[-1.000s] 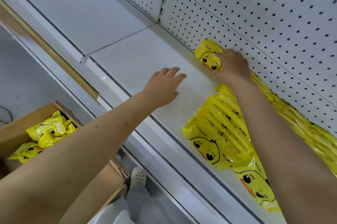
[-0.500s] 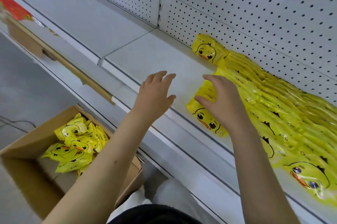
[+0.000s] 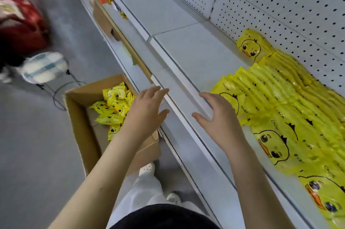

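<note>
Both hands empty. Left hand [image 3: 147, 109] is open with the fingers straight and close together, palm down. It hovers over the shelf-side edge of the cardboard box [image 3: 78, 116] on the floor, gripping nothing. Right hand [image 3: 218, 116] is also open, with the fingers spread and relaxed and the thumb out. It is above the front lip of the shelf [image 3: 186, 57], holding nothing.

The front row of duck packs [image 3: 280, 116] lies on the shelf just beside my right hand, which overlaps the row's left end in view. I can't tell whether they touch. The row's long axis runs parallel to the shelf's front edge, from near my hand off to the right and toward me. The packs are shingled and lean back on each other, so the leading duck face looks toward the left end of the shelf. The beaks point down toward the shelf front.

The back row of duck packs [image 3: 250, 46] runs the same way and sits tight against the pegboard [image 3: 280, 5]. Its first pack also faces left, with the printed brand name at the upper end.

The loose duck packs [image 3: 112, 109] in the box are heaped under and beside my left hand and point every way, with no common axis.

A stool [image 3: 44, 67] stands on the floor beyond the box, blurred. My shoe [image 3: 147, 170] is next to the box's near corner.
</note>
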Motion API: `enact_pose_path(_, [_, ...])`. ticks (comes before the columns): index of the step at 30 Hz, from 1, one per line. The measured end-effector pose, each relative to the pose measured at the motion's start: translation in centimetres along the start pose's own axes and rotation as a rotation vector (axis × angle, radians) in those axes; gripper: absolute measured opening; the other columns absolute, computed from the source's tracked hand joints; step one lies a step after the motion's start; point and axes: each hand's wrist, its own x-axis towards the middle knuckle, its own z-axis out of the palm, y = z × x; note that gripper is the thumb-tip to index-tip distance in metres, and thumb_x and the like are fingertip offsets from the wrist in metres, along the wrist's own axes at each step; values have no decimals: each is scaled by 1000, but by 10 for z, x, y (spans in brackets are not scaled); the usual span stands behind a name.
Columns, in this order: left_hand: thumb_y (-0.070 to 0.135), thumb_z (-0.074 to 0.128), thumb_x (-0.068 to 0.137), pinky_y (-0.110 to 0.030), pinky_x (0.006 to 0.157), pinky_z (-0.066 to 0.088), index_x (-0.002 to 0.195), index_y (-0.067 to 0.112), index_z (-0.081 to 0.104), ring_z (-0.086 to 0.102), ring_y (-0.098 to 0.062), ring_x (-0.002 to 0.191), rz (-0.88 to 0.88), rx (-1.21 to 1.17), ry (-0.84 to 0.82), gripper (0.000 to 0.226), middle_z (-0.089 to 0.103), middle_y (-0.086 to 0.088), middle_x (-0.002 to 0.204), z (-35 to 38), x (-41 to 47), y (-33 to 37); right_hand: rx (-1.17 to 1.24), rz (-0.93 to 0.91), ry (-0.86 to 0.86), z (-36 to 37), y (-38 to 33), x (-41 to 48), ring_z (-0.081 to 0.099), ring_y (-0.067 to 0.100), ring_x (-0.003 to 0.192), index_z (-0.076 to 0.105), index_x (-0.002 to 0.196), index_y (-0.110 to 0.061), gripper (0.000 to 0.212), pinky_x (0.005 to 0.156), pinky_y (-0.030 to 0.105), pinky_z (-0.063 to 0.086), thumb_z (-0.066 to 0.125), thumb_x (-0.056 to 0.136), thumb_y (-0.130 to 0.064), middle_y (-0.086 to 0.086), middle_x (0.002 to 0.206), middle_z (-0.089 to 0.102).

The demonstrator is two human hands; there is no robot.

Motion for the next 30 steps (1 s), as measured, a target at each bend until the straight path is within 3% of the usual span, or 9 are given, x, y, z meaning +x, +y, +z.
enact_pose_path(3, [31,61,88,-40,109,31,143,26,37,31,-23,135,-93,35,-21,60,36,1,148,-2,-32,-18,51,-40,-111,20,-10,-9,50,20,119,54,128,-15,51,100,25,36,72,82,-23,2,126,57])
enact_pose_path(10, [31,65,85,-46,106,34,141,27,40,34,-28,133,-276,65,28,61,40,0,146,-17,-68,-70,132,-154,-222,53,-48,-1,45,13,126,48,135,-21,55,105,30,39,68,85,-30,-5,134,51])
enact_pose_path(13, [32,66,84,-44,104,34,140,28,41,36,-28,131,-320,53,37,61,42,1,145,-17,-71,-96,184,-140,-239,75,-61,4,46,7,121,50,133,-22,52,101,20,37,68,85,-31,-7,131,53])
enact_pose_path(17, [34,64,87,-43,103,36,140,26,41,37,-28,130,-365,6,3,59,42,1,144,-15,-73,-139,285,-13,-301,126,-71,10,47,0,112,51,130,-22,48,89,7,33,67,86,-30,-11,125,54])
enact_pose_path(21, [32,61,89,-40,104,34,141,25,40,37,-27,130,-364,-10,-73,57,41,1,144,-16,-67,-197,292,124,-291,190,-84,25,48,4,115,51,129,-23,46,92,18,35,66,86,-32,-10,127,53])
enact_pose_path(26, [28,54,90,-44,105,36,142,24,38,36,-26,131,-360,-51,-212,55,39,1,146,-17,-43,-285,211,248,-239,257,-112,46,46,2,113,51,130,-22,48,92,20,34,65,86,-36,-8,129,53])
enact_pose_path(30, [29,54,89,-44,105,37,141,23,40,38,-25,130,-381,-128,-250,54,41,1,144,-3,-20,-343,149,328,-244,303,-123,65,49,11,119,51,129,-24,46,94,24,37,64,87,-37,-7,128,54])
